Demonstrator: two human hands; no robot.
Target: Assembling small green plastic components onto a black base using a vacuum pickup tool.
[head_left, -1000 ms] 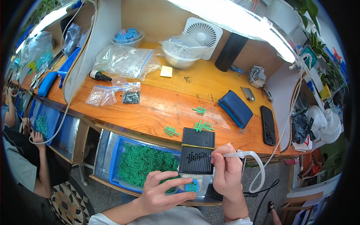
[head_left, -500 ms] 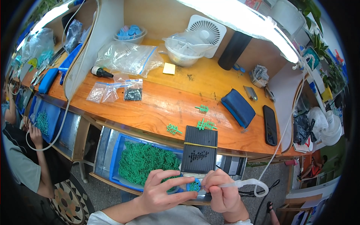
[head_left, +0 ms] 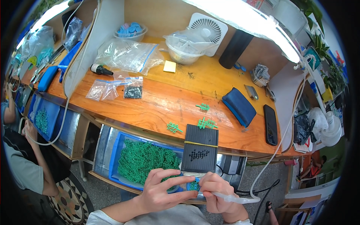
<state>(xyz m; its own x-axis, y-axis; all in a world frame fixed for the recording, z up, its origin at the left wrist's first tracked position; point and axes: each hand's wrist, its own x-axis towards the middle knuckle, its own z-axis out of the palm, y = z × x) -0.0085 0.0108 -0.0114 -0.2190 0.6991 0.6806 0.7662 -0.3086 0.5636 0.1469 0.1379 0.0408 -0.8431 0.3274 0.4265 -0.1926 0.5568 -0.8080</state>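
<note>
My left hand (head_left: pixel 163 189) has its fingers bent round a small blue pad (head_left: pixel 192 185) with a green branch-shaped piece on it; the fingers cover part of both. My right hand (head_left: pixel 216 191) pinches a translucent white tube (head_left: pixel 240 200), which runs into a thin hose; its tip is hidden by the fingers, close beside the pad. Just beyond the hands lies a black ribbed block (head_left: pixel 201 138) with a yellow band round it and several small black beads (head_left: pixel 198 154) on top. A blue tray (head_left: pixel 114 159) heaped with green branch pieces (head_left: pixel 146 161) stands to the left.
Several loose green branch pieces (head_left: pixel 174 127) lie on the wooden bench (head_left: pixel 168 99). Farther back are clear bags (head_left: pixel 125 56), a dark bottle (head_left: pixel 101 70), a bowl (head_left: pixel 183 54), a fan (head_left: pixel 210 32), a blue pouch (head_left: pixel 239 107) and a phone (head_left: pixel 270 124). A co-worker (head_left: pixel 28 161) sits at left.
My right hand has shifted toward the blue pad, and its fingers now cover more of it. The tube's outer end has swung lower. My left hand has barely moved.
</note>
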